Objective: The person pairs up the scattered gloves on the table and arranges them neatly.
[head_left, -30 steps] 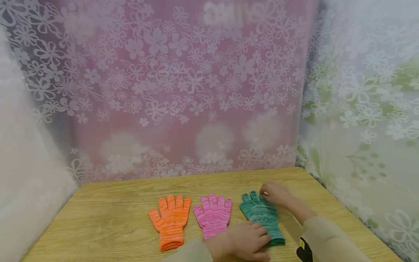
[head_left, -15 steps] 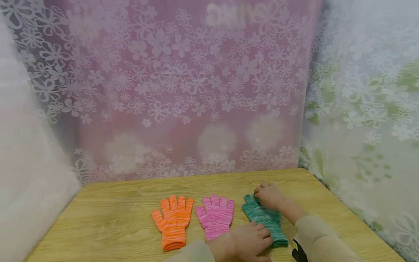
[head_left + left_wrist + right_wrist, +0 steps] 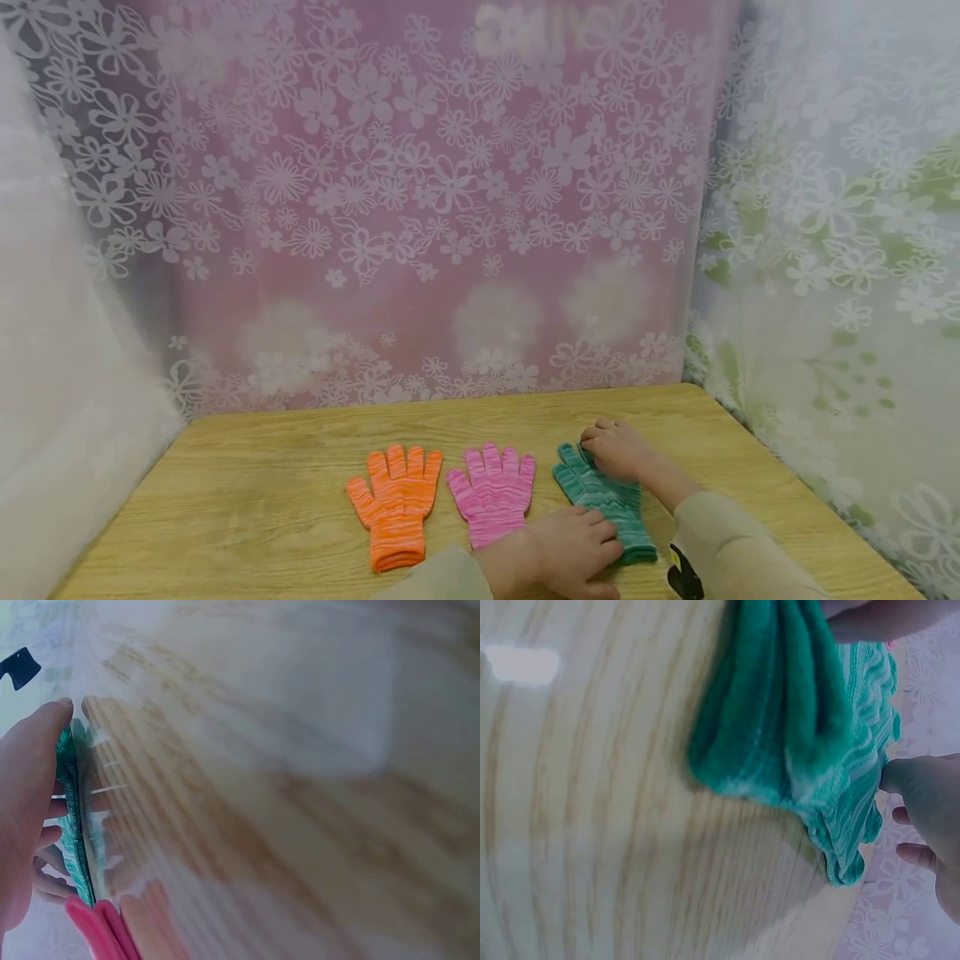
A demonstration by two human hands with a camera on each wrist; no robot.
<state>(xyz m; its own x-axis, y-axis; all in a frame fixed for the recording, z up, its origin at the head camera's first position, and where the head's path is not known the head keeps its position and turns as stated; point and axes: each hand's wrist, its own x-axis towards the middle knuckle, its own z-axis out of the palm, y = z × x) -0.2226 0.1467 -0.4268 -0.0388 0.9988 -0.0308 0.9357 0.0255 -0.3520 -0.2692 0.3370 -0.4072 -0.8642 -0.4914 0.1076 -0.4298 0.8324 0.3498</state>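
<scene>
A green knit glove (image 3: 611, 500) with pale streaks lies flat on the table, fingers pointing away. Over its finger end, my right hand (image 3: 618, 452) rests with bent fingers on top, covering some of the glove's fingers. Near the cuff, my left hand (image 3: 573, 550) touches the glove with loosely spread fingers. The right wrist view has the folded green cuff (image 3: 769, 712) up close, with the right thumb (image 3: 904, 776) against the glove's far edge. A pink glove (image 3: 491, 492) lies to the left, its cuff partly behind my left forearm. Farther left is an orange glove (image 3: 397, 504).
All the gloves lie on a light wood-grain table (image 3: 247, 483). Behind it hangs a pink flowered curtain (image 3: 427, 208). White sheeting stands at the left and a pale flowered curtain (image 3: 832, 275) at the right. A black wrist strap piece (image 3: 684, 575) shows at the right sleeve.
My right hand has moved slightly left, from the green glove's right edge onto its fingers, and has stayed there for the last half second. The left hand holds its place near the cuff.
</scene>
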